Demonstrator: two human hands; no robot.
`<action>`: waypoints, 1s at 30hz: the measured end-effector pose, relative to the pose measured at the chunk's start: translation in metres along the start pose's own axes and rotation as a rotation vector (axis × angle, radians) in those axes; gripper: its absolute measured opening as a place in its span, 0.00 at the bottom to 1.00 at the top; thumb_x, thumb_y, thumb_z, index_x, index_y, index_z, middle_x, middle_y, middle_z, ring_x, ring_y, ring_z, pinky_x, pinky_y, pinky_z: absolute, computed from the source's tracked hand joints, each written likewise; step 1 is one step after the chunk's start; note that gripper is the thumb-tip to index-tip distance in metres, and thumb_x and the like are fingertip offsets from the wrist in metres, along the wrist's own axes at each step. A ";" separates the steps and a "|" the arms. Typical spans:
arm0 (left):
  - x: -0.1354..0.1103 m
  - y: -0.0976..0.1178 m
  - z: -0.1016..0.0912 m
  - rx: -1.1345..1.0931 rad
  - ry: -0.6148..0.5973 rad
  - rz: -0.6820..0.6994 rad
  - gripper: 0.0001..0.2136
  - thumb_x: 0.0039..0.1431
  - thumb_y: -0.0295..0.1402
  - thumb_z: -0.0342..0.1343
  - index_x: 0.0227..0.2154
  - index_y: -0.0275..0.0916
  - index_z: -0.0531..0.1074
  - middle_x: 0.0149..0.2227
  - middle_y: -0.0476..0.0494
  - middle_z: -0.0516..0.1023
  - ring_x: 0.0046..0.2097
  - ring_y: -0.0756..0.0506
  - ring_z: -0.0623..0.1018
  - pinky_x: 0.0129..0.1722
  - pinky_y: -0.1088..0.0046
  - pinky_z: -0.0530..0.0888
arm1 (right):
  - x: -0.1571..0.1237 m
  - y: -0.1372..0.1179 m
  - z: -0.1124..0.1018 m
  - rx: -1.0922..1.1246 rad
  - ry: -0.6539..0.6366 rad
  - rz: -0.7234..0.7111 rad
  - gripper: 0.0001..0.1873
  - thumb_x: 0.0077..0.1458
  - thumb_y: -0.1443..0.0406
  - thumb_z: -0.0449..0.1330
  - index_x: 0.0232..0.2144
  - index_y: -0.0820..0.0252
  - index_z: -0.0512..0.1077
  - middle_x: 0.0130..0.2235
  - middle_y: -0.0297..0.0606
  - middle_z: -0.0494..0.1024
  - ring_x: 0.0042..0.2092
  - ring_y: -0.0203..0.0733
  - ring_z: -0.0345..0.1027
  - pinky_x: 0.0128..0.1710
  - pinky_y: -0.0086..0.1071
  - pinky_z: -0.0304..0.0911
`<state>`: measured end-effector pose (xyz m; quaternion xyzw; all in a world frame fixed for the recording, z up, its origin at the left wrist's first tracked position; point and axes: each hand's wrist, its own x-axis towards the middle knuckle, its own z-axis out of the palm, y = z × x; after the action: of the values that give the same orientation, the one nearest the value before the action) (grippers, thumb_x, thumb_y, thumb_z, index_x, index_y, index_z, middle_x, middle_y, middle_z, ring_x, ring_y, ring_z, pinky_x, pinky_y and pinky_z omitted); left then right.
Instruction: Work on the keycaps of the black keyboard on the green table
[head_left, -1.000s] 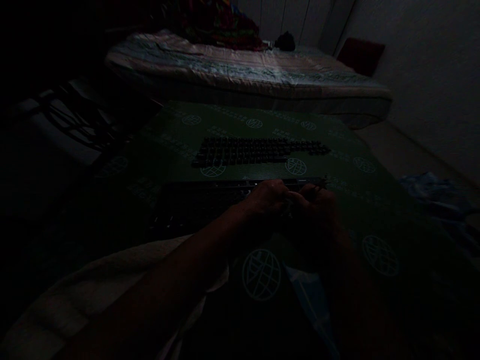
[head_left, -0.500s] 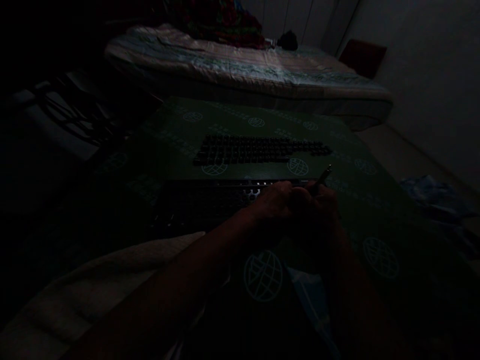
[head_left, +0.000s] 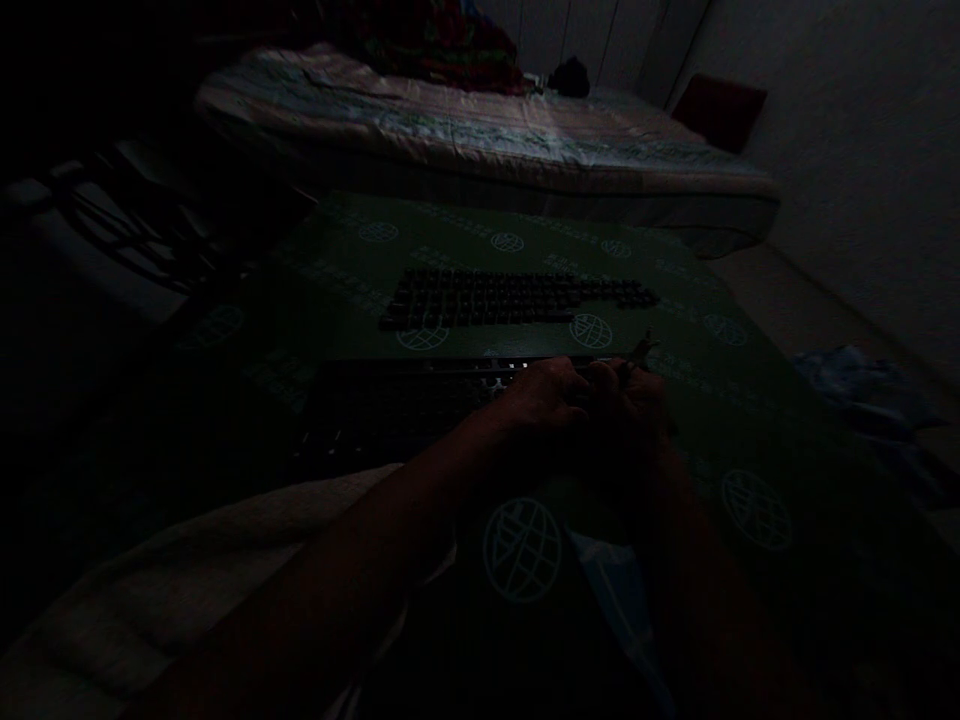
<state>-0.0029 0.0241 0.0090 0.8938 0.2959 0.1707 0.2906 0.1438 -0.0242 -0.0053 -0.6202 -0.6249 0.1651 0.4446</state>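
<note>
The room is very dark. My two hands meet over the right end of a dark keyboard base (head_left: 397, 400) that lies on a green mat (head_left: 720, 400) printed with globe marks. My right hand (head_left: 641, 412) is closed round a thin metal tool (head_left: 642, 350) whose tip pokes up and to the right. My left hand (head_left: 544, 395) is curled, fingers pinched against the right hand; what it grips is hidden. Beyond the base, rows of loose dark keycaps (head_left: 510, 297) are laid out on the mat.
A low bed (head_left: 487, 130) with a pale cover crosses the back, a red cushion (head_left: 718, 105) at its right end. A dark wire rack (head_left: 127, 215) stands at the left. Blue cloth (head_left: 862, 385) lies on the floor at the right. Pale fabric (head_left: 187, 580) covers my lap.
The tool's tip, raised half a second ago, has dipped back toward the keyboard base. Both hands stay together at the same spot.
</note>
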 end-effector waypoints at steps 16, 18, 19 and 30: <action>0.006 0.002 0.021 0.250 0.044 -0.131 0.13 0.47 0.40 0.52 0.31 0.42 0.77 0.31 0.44 0.73 0.30 0.46 0.73 0.24 0.75 0.63 | 0.005 -0.007 0.008 -0.251 0.130 0.052 0.26 0.56 0.50 0.41 0.16 0.57 0.62 0.18 0.37 0.66 0.22 0.38 0.61 0.24 0.30 0.52; 0.004 0.003 0.021 0.263 0.043 -0.113 0.13 0.49 0.40 0.51 0.32 0.43 0.77 0.32 0.45 0.73 0.32 0.46 0.73 0.25 0.75 0.64 | 0.005 -0.007 0.009 -0.208 0.161 0.070 0.26 0.56 0.50 0.41 0.16 0.57 0.62 0.18 0.37 0.67 0.23 0.38 0.62 0.24 0.30 0.53; 0.004 0.003 0.021 0.268 0.037 -0.102 0.12 0.49 0.40 0.51 0.32 0.44 0.77 0.32 0.45 0.73 0.32 0.46 0.72 0.27 0.75 0.64 | 0.005 -0.007 0.009 -0.176 0.185 0.090 0.27 0.57 0.49 0.40 0.15 0.57 0.61 0.18 0.37 0.67 0.23 0.38 0.62 0.24 0.30 0.53; 0.003 0.004 0.018 0.262 -0.001 -0.062 0.12 0.51 0.35 0.49 0.30 0.40 0.77 0.29 0.45 0.73 0.33 0.46 0.72 0.29 0.73 0.64 | 0.010 0.003 0.012 0.198 0.365 0.269 0.32 0.56 0.47 0.41 0.10 0.58 0.61 0.11 0.31 0.61 0.17 0.33 0.59 0.20 0.28 0.54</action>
<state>0.0101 0.0161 -0.0019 0.9145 0.3431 0.1209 0.1768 0.1379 -0.0103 -0.0110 -0.6708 -0.4269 0.1686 0.5825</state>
